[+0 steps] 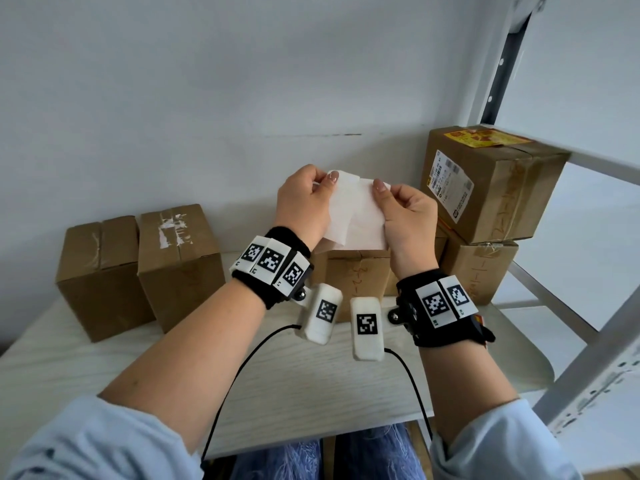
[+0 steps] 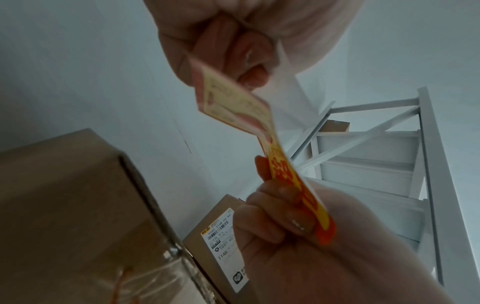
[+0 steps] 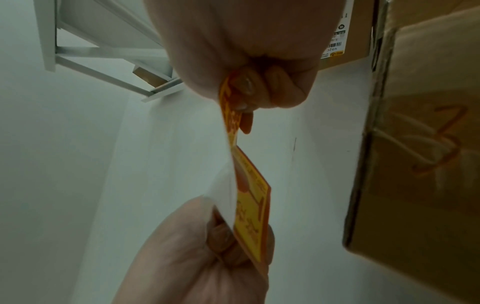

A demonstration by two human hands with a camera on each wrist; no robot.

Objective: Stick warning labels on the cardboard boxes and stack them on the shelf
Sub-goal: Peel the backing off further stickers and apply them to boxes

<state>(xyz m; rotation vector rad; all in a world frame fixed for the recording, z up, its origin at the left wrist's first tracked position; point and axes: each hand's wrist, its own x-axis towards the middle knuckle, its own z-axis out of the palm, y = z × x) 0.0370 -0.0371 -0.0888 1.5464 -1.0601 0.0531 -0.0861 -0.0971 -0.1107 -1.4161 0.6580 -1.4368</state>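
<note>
Both hands hold one warning label [image 1: 353, 209] up over a cardboard box [image 1: 356, 275] at the table's middle. Only its white back faces the head view. My left hand [image 1: 329, 180] pinches the top left corner and my right hand [image 1: 381, 187] the top right. In the left wrist view my left hand [image 2: 293, 222] grips the orange-red end of the label [image 2: 285, 170] and my right hand [image 2: 233, 61] the yellow end. White backing paper [image 3: 226, 164] stands partly away from the label [image 3: 249, 185] between my right hand [image 3: 228, 236] and left hand [image 3: 246, 88].
Two plain boxes [image 1: 100, 271] [image 1: 180, 261] stand side by side at the table's left. At the right, a box [image 1: 491, 181] bearing a yellow label [image 1: 485, 138] on top sits on another box [image 1: 481, 268] in the white metal shelf [image 1: 588, 157]. The pale wooden table [image 1: 277, 375] reaches to my knees.
</note>
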